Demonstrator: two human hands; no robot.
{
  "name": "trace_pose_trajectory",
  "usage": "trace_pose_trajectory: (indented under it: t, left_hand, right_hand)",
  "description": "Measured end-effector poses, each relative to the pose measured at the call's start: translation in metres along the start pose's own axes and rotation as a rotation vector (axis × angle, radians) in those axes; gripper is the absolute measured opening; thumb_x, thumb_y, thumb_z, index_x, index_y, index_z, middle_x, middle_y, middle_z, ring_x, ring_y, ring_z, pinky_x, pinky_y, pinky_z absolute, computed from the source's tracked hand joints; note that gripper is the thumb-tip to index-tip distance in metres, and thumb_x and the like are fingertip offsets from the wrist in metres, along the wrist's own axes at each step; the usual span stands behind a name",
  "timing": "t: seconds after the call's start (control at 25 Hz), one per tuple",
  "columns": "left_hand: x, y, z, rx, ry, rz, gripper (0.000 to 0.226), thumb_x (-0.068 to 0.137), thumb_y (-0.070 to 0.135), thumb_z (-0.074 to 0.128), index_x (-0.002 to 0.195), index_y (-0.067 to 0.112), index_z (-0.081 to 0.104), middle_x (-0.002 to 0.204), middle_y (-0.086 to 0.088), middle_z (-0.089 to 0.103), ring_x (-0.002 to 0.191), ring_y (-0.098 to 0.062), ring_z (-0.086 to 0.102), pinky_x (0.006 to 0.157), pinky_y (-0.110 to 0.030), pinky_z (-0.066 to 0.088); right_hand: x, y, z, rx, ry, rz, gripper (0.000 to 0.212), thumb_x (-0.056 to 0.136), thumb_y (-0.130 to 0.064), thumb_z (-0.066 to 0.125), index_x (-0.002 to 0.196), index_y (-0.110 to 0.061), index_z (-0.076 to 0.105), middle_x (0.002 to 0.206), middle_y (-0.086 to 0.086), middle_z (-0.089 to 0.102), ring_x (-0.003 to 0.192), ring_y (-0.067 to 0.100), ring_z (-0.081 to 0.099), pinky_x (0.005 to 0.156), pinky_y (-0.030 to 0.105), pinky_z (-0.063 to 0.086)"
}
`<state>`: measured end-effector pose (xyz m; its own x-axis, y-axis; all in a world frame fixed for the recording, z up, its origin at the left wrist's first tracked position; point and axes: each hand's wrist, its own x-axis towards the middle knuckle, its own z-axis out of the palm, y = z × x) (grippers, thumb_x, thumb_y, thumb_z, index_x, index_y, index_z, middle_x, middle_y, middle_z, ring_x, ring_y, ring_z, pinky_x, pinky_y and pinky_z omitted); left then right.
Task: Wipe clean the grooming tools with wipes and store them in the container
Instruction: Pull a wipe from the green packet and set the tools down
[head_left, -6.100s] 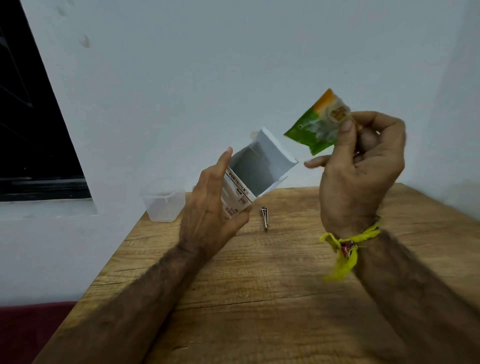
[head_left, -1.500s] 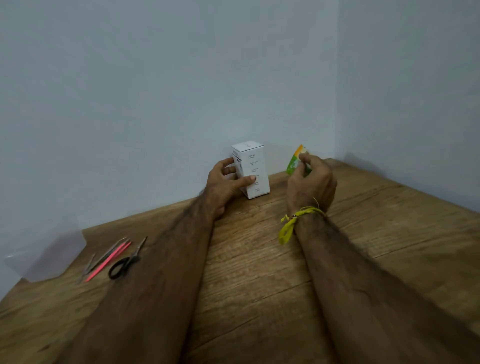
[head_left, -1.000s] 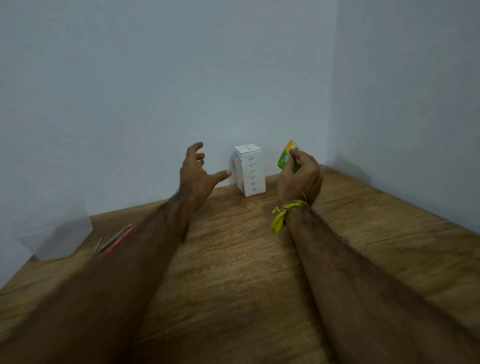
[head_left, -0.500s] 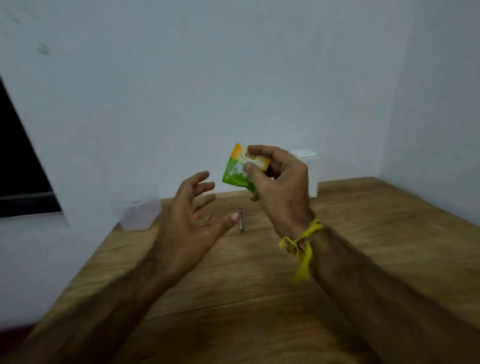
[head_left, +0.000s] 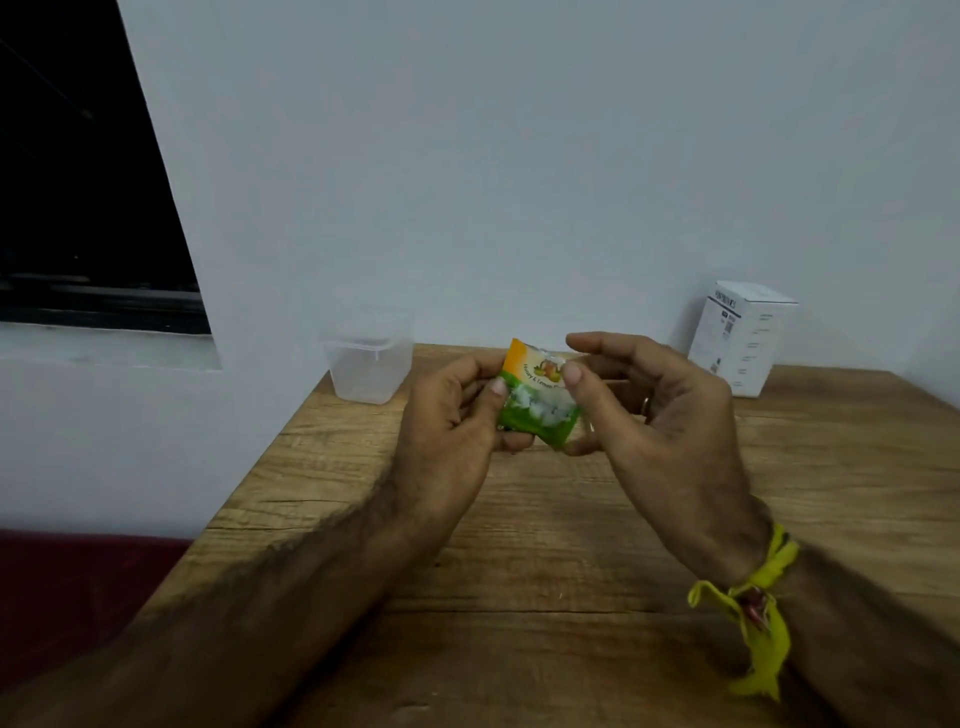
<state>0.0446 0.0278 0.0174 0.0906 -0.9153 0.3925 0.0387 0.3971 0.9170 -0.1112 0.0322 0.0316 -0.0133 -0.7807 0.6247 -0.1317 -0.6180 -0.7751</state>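
Above the wooden table (head_left: 519, 545), you hold the wipe sachet (head_left: 537, 400) between both hands: your left hand (head_left: 447, 426) pinches its left edge, your right hand (head_left: 660, 415) pinches the top with thumb and forefinger, likely set to tear it open. Your clear container (head_left: 366, 364) waits open by the wall; no grooming tools are in view

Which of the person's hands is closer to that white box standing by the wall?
Right. The right hand is just in front and left of the white box; the left hand is farther left, beyond the wipe packet both hold.
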Motion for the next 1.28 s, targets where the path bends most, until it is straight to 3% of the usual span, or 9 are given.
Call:
trace_pose_trajectory:
  t: [0.12, 0.36, 0.52, 0.76, 1.04, 1.28]
  left_hand:
    - [0.004, -0.003, -0.003, 0.028, 0.029, 0.028, 0.023, 0.102, 0.003, 0.048, 0.115, 0.005, 0.067, 0.105, -0.008, 0.074, 0.094, -0.019, 0.075, 0.07, -0.035, 0.064]
    - [0.002, -0.006, -0.004, 0.061, 0.026, 0.133, 0.024, 0.102, 0.001, 0.048, 0.108, 0.014, 0.067, 0.104, -0.005, 0.074, 0.095, -0.015, 0.074, 0.072, -0.027, 0.062]
    - [0.001, -0.008, -0.004, 0.058, 0.023, 0.194, 0.029, 0.102, -0.001, 0.048, 0.105, 0.018, 0.069, 0.103, -0.002, 0.075, 0.097, -0.018, 0.074, 0.075, -0.026, 0.061]
    - [0.004, -0.014, -0.005, 0.067, 0.035, 0.199, 0.028, 0.102, 0.0, 0.048, 0.105, 0.018, 0.07, 0.105, -0.007, 0.074, 0.1, -0.022, 0.073, 0.082, -0.037, 0.061]
    - [0.004, -0.017, -0.006, 0.147, 0.025, 0.286, 0.026, 0.101, 0.003, 0.05, 0.108, 0.016, 0.071, 0.104, -0.004, 0.073, 0.101, -0.023, 0.071, 0.086, -0.044, 0.06]
    - [0.006, -0.021, -0.011, 0.278, 0.008, 0.363, 0.027, 0.098, 0.011, 0.051, 0.11, 0.022, 0.072, 0.103, 0.004, 0.073, 0.103, -0.025, 0.068, 0.087, -0.053, 0.057]
  right_hand:
    - [0.006, -0.002, -0.007, -0.034, 0.019, -0.001, 0.013, 0.091, -0.012, 0.07, 0.103, -0.009, 0.074, 0.092, 0.004, 0.074, 0.084, 0.017, 0.072, 0.051, 0.035, 0.06]
    - [0.011, -0.003, -0.011, -0.252, -0.142, -0.003, 0.005, 0.089, -0.017, 0.073, 0.089, -0.016, 0.077, 0.082, -0.008, 0.074, 0.083, 0.012, 0.072, 0.064, 0.04, 0.062]
    - [0.01, -0.004, -0.009, -0.184, -0.06, 0.029, 0.007, 0.089, -0.017, 0.072, 0.083, -0.014, 0.074, 0.074, 0.0, 0.073, 0.072, 0.016, 0.072, 0.063, 0.045, 0.062]
    - [0.006, -0.01, -0.007, -0.318, -0.095, -0.098, 0.002, 0.087, -0.014, 0.074, 0.088, -0.013, 0.076, 0.08, -0.009, 0.073, 0.079, 0.004, 0.071, 0.063, 0.026, 0.06]
    - [0.007, -0.01, -0.008, -0.322, -0.036, 0.021, 0.005, 0.087, -0.019, 0.073, 0.086, -0.017, 0.078, 0.071, -0.007, 0.074, 0.073, 0.008, 0.072, 0.068, 0.034, 0.061]
    - [0.007, -0.017, -0.011, -0.305, -0.166, 0.108, 0.012, 0.084, -0.02, 0.078, 0.096, -0.024, 0.079, 0.08, -0.013, 0.076, 0.078, -0.001, 0.071, 0.072, 0.021, 0.059]
